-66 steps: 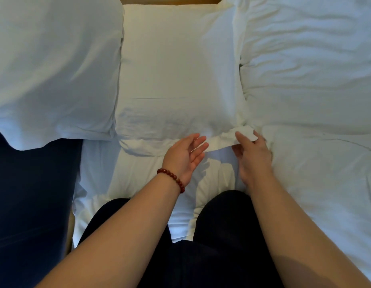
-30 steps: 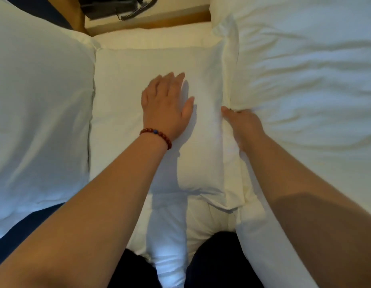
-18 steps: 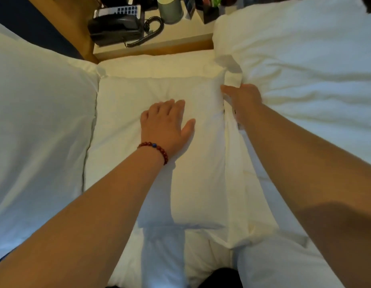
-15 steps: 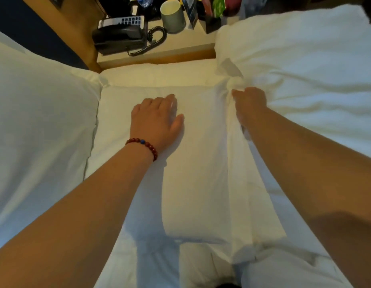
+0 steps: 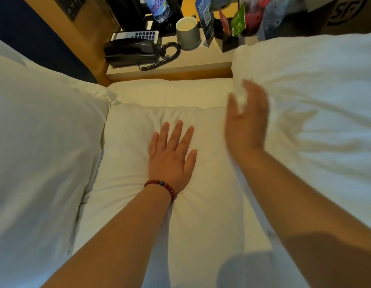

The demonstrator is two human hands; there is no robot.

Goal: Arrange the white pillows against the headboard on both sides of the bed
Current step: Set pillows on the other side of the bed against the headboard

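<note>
A white middle pillow [image 5: 203,215] lies flat in front of me, between a large white pillow on the left [image 5: 45,159] and another on the right [image 5: 317,113]. My left hand [image 5: 172,154], with a red bead bracelet on the wrist, presses flat on the middle pillow with its fingers spread. At that pillow's far right corner, my right hand [image 5: 246,119] is raised and blurred by motion. A patch of white shows at its fingers, and its grip is unclear. A dark blue padded headboard [image 5: 30,36] is at the top left.
Beyond the pillows stands a wooden nightstand [image 5: 172,68] with a black telephone [image 5: 132,48], a grey cup [image 5: 187,33], a water bottle [image 5: 159,7] and several small items. A cardboard box [image 5: 346,13] is at the top right. A white strip of bedding [image 5: 170,92] lies past the middle pillow.
My view has tipped up toward the nightstand. My left hand stays pressed on the middle pillow. My right hand has lifted from the pillow's right edge and is now moving fast.
</note>
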